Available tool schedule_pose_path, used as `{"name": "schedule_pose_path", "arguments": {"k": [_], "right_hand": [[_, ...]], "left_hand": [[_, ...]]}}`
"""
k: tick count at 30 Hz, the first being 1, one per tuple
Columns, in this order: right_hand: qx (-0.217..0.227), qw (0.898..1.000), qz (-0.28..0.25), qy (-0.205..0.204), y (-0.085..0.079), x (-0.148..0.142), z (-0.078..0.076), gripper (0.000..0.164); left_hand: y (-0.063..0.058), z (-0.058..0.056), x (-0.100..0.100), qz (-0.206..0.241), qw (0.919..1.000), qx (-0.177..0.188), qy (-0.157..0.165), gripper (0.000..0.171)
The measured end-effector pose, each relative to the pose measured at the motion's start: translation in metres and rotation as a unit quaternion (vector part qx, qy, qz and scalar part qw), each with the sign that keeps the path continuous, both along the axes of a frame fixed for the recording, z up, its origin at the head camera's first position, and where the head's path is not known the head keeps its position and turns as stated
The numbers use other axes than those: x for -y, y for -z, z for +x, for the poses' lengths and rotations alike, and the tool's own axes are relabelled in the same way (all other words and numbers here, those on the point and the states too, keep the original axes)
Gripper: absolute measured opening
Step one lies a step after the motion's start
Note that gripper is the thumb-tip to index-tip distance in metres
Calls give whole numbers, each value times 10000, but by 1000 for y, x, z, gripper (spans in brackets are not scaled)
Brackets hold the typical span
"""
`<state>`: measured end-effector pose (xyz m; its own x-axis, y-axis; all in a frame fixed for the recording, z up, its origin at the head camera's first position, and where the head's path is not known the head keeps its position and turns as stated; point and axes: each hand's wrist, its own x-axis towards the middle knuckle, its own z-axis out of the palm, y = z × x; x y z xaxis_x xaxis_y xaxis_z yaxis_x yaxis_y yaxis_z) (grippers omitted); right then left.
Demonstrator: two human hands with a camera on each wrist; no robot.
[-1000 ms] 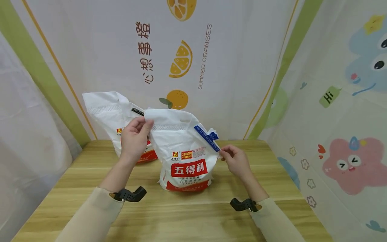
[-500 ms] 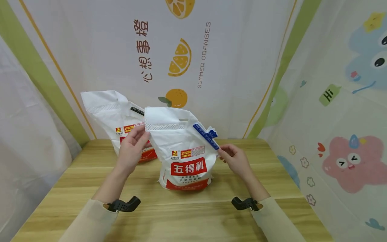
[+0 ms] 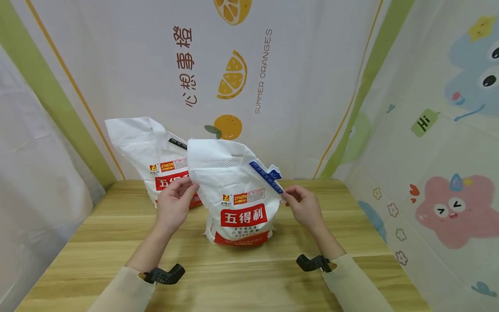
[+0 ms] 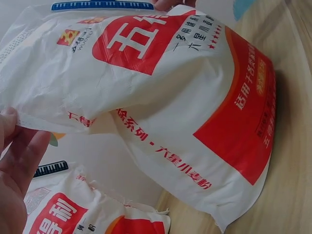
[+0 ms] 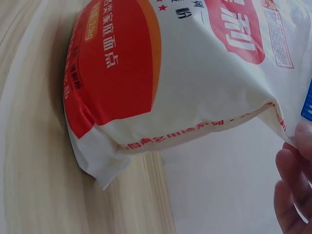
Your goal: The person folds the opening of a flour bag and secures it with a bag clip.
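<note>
A white flour bag [image 3: 210, 180] with red lettering stands upright on the wooden table, its top leaning left. A blue clip [image 3: 267, 177] sits slantwise across the bag's upper right corner. My left hand [image 3: 175, 206] pinches the bag's left edge; in the left wrist view, the thumb lies in front and the fingers [image 4: 27, 153] behind. On the opposite side, my right hand [image 3: 306, 210] pinches the right edge just below the clip, as the right wrist view shows at the fingertips [image 5: 303, 139]. Behind and to the left, a similar flour bag [image 3: 132, 149] carries a black clip [image 3: 178, 143].
The wooden table [image 3: 241, 277] reaches back to a white curtain [image 3: 296, 86] printed with oranges. Another curtain [image 3: 413, 173] with cartoon figures hangs along the right side, and a plain white one [image 3: 43, 173] along the left.
My left hand has slid down the front bag's left edge, loosening midway and pinching it again lower. More of the rear bag's label shows. The right hand and front bag have barely moved.
</note>
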<state>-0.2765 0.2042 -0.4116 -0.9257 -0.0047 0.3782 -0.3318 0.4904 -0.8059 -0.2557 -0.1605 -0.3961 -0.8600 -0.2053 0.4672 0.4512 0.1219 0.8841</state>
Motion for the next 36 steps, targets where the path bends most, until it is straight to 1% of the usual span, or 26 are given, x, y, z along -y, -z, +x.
{"name": "schedule_pose_path", "arguments": {"k": [4,8,11,13,15,17,18,19,20,23,25,27,28,29,31,33,36], "right_hand": [[-148,9998,1,104,2,1,0,9],[-181,9998,-48,113,2,1,0,9],[-154,9998,-80,33,1,0,-1,11],[-115,9999,-114,-60,1,-1,-1,13],[-47,9998,-140,-141,0,-2,-2,16],[-2,9997,-153,-197,-1,-2,-1,18],[8,9997,-136,-211,-1,-2,-1,17],[6,9997,-120,-217,-2,-2,-1,16],[-7,9998,-77,-199,-2,-2,-1,15],[-129,9998,10,-130,0,-1,-1,10],[-221,9997,44,-47,1,-1,0,7],[-292,9996,16,5,2,-1,0,6],[-321,9995,-16,16,3,-1,1,6],[-323,9995,-62,24,3,-1,1,6],[-284,9995,-163,-7,4,-1,1,7],[-182,9995,-261,-73,5,-3,2,9],[21,9993,-338,-184,6,-4,2,13]], "left_hand": [[0,0,0,-225,9994,-163,-224,19],[-1,1,2,-227,9993,-215,-191,19],[1,0,4,-123,9997,-192,53,22],[2,1,6,-39,9994,-96,326,26],[3,3,7,74,9976,68,679,33],[4,3,6,148,9955,246,905,38],[4,4,6,165,9947,320,961,39],[5,3,5,185,9945,353,971,39],[5,3,4,193,9950,367,914,38],[5,2,2,73,9980,295,552,31],[5,1,2,-107,9994,213,260,25],[5,1,3,-245,9995,164,79,22],[5,1,3,-283,9995,145,39,21],[5,1,4,-303,9994,145,25,21],[5,0,6,-294,9994,142,119,22],[5,0,8,-182,9990,136,385,27],[3,-2,11,5,9975,125,698,33]]}}
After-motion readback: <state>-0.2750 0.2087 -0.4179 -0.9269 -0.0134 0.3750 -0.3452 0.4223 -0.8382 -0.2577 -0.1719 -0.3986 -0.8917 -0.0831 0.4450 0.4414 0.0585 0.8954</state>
